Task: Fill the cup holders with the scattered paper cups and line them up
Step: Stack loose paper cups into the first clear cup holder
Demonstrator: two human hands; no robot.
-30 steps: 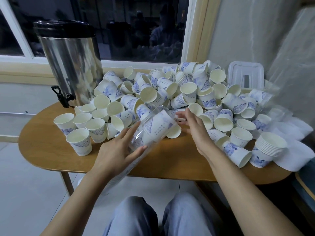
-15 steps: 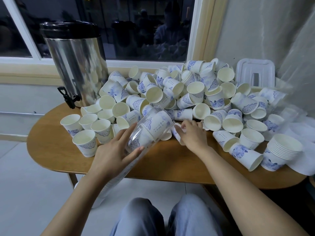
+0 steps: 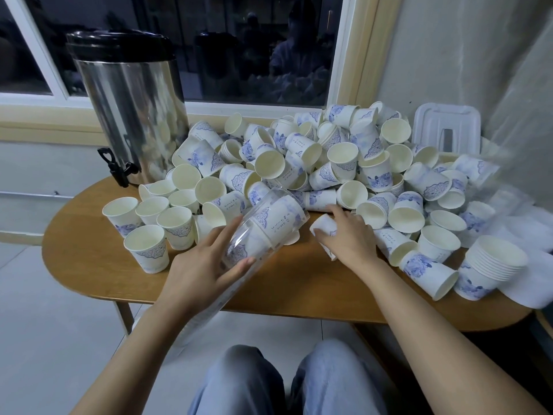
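Two knees (image 3: 284, 381) in pale jeans sit at the bottom edge, in front of one oval wooden table (image 3: 284, 283).

Two bare hands work over the table's near side. The left hand (image 3: 200, 271) grips one clear tube (image 3: 263, 232), with the thumb under it and the fingers curled over the top. The tube tilts with its open mouth up toward the pile, and its lower end drops past the wrist below the table edge. At least two nested cups show inside it, white with blue floral print and small dark lettering. Just to its right, the right hand (image 3: 347, 238) curls its fingers over one cup (image 3: 321, 224) that lies on its side on the wood.

At the left, about five upright cups (image 3: 146, 247) stand in a loose group. At the right, one nested stack (image 3: 490, 265) stands upright beside white sheets (image 3: 532, 259); its rims are too tight to count.

Behind the hands, a heap of cups (image 3: 329, 166) runs across the table, dozens tipped every way and too many to count. All are the same white paper with blue patterns and cream insides.

At the far left stands one steel urn (image 3: 134, 109) with a black lid and a black tap (image 3: 116, 166). One white lid (image 3: 446, 127) leans at the far right, and one dark window (image 3: 209, 46) lies behind everything.
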